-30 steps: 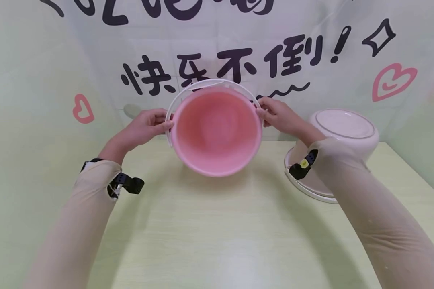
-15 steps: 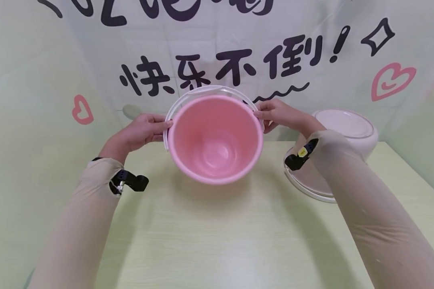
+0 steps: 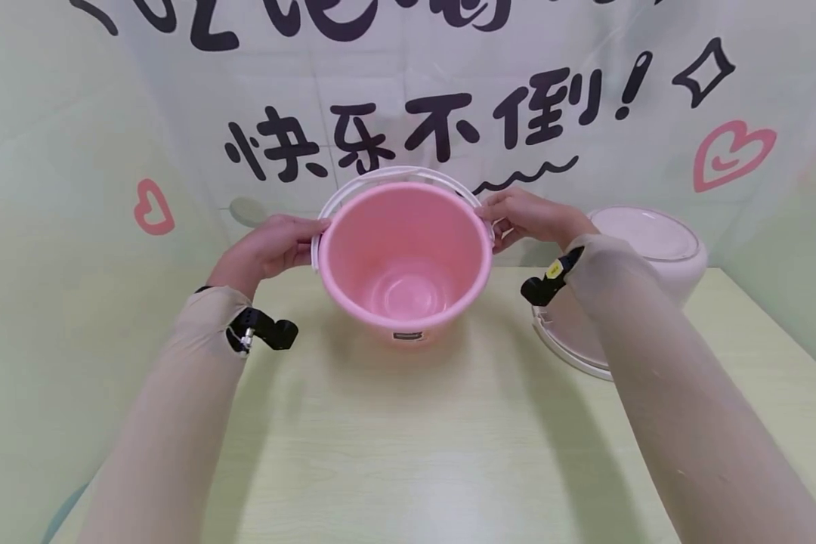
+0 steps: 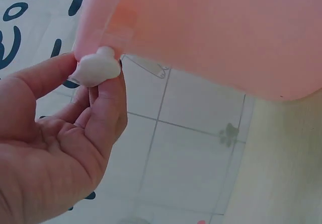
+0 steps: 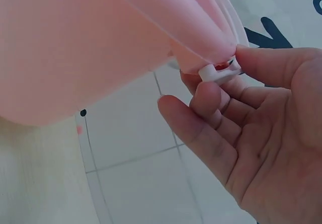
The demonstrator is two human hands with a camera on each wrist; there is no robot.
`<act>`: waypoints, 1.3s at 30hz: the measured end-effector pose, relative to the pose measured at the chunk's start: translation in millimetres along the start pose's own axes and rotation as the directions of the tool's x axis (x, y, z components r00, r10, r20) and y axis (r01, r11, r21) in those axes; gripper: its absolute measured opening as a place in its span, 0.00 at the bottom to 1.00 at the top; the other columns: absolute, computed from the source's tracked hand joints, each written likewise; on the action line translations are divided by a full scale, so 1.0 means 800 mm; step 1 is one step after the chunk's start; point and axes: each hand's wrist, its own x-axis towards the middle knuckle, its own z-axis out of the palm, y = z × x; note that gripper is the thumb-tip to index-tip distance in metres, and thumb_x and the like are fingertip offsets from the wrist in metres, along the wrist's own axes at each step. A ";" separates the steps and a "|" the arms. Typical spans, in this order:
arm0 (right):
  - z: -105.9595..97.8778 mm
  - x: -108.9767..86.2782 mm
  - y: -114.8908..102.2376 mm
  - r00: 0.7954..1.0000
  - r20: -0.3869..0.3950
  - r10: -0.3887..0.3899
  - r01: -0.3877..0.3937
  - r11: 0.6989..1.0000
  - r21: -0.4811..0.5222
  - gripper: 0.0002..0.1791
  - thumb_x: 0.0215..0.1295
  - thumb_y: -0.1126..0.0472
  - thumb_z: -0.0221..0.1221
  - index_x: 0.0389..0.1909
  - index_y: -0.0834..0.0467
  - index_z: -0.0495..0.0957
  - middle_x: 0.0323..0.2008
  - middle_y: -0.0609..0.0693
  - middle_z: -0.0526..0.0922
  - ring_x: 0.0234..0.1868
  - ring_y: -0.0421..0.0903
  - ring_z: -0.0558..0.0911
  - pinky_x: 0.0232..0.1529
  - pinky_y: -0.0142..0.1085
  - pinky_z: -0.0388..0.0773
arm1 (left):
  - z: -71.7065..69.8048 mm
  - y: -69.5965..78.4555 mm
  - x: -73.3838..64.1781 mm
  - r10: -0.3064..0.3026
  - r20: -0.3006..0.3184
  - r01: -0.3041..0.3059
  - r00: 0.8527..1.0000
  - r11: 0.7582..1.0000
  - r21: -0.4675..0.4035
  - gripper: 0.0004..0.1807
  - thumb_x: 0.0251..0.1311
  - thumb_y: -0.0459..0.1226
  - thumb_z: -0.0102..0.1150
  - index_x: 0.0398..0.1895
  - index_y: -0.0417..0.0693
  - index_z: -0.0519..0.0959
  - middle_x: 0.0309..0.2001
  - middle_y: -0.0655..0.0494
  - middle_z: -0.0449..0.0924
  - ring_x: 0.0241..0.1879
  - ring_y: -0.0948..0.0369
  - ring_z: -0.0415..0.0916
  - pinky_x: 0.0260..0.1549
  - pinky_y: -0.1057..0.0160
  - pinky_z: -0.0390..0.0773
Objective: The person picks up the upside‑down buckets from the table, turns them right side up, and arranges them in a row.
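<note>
A pink bucket [image 3: 408,249] with a white handle [image 3: 397,171] is tilted, its mouth facing me, and nothing shows inside it. My left hand [image 3: 272,245] pinches its left side where the handle joins the rim; the left wrist view shows thumb and fingers around the white handle end [image 4: 98,68]. On the opposite side my right hand [image 3: 527,215] pinches the other handle joint, with the white handle end [image 5: 216,73] between thumb and fingers in the right wrist view. Both wrist views show the bucket's outer wall [image 4: 211,38], with its base edge close to the tabletop; contact is unclear.
A second, pale pink bucket [image 3: 646,234] stands upside down on the table [image 3: 408,446] at the right, partly behind my right forearm. A white wall sheet [image 3: 279,75] with black lettering and hearts hangs behind the table.
The bucket's mouth has tipped upward, so its inner bottom now shows lower and a dark label appears on the front. Both hands keep their grip while the forearms shift slightly inward.
</note>
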 end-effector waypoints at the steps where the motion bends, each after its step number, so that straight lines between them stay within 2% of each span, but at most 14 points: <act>1: 0.000 0.002 0.001 1.000 0.003 0.005 -0.005 1.000 0.005 0.12 0.69 0.59 0.47 0.36 0.64 0.72 0.23 0.52 0.74 0.22 0.45 0.75 0.35 0.41 0.80 | 0.001 0.001 0.001 -0.012 -0.010 0.012 1.000 1.000 -0.004 0.08 0.62 0.38 0.55 0.36 0.42 0.79 0.29 0.52 0.78 0.26 0.62 0.78 0.33 0.67 0.80; 9: 0.000 0.014 0.010 0.993 0.080 0.084 -0.091 0.992 0.084 0.15 0.70 0.59 0.44 0.32 0.63 0.75 0.23 0.52 0.73 0.23 0.46 0.73 0.37 0.41 0.79 | 0.003 -0.001 0.009 -0.108 -0.063 0.106 0.992 0.994 -0.031 0.09 0.62 0.39 0.54 0.32 0.43 0.77 0.23 0.54 0.75 0.20 0.64 0.74 0.25 0.71 0.78; 14: 0.002 0.017 0.017 0.982 0.107 0.158 -0.172 0.976 0.136 0.14 0.70 0.58 0.44 0.32 0.61 0.74 0.22 0.51 0.72 0.24 0.44 0.73 0.37 0.39 0.79 | 0.001 -0.011 0.015 -0.152 -0.050 0.147 0.987 0.985 -0.085 0.10 0.62 0.40 0.55 0.28 0.43 0.78 0.21 0.54 0.76 0.20 0.64 0.75 0.24 0.72 0.78; 18: 0.003 0.017 0.024 0.975 0.103 0.197 -0.215 0.954 0.207 0.14 0.71 0.57 0.44 0.33 0.60 0.74 0.22 0.50 0.73 0.23 0.43 0.73 0.36 0.37 0.80 | 0.001 -0.020 0.020 -0.154 -0.039 0.147 0.987 0.979 -0.144 0.11 0.61 0.41 0.56 0.28 0.42 0.78 0.22 0.53 0.77 0.20 0.64 0.75 0.24 0.71 0.78; 22: 0.004 0.017 0.031 0.975 0.086 0.206 -0.222 0.931 0.288 0.15 0.71 0.56 0.44 0.32 0.59 0.75 0.21 0.49 0.73 0.22 0.42 0.73 0.34 0.35 0.80 | 0.002 -0.028 0.023 -0.147 -0.023 0.139 0.989 0.968 -0.209 0.12 0.61 0.42 0.56 0.26 0.42 0.79 0.23 0.52 0.77 0.19 0.64 0.75 0.23 0.71 0.78; 27: 0.010 0.017 0.040 0.975 0.068 0.210 -0.221 0.915 0.337 0.17 0.72 0.54 0.41 0.30 0.59 0.73 0.21 0.50 0.71 0.22 0.42 0.72 0.34 0.36 0.80 | 0.003 -0.039 0.022 -0.149 -0.015 0.140 0.989 0.952 -0.273 0.14 0.61 0.44 0.55 0.28 0.43 0.79 0.24 0.53 0.76 0.21 0.64 0.77 0.25 0.69 0.80; 32: 0.014 0.017 0.046 0.973 0.086 0.214 -0.231 0.897 0.377 0.17 0.72 0.52 0.40 0.30 0.59 0.69 0.22 0.51 0.69 0.22 0.42 0.72 0.34 0.36 0.80 | 0.005 -0.049 0.019 -0.140 0.004 0.135 0.990 0.941 -0.309 0.14 0.63 0.43 0.52 0.27 0.42 0.77 0.24 0.54 0.73 0.19 0.65 0.75 0.24 0.70 0.79; 39: 0.020 0.013 0.054 0.973 0.071 0.220 -0.231 0.907 0.351 0.20 0.72 0.49 0.40 0.27 0.58 0.68 0.21 0.50 0.69 0.21 0.41 0.71 0.32 0.35 0.81 | 0.004 -0.063 0.015 -0.153 0.041 0.158 0.987 0.944 -0.289 0.16 0.65 0.45 0.49 0.28 0.42 0.76 0.23 0.53 0.74 0.21 0.64 0.76 0.28 0.70 0.79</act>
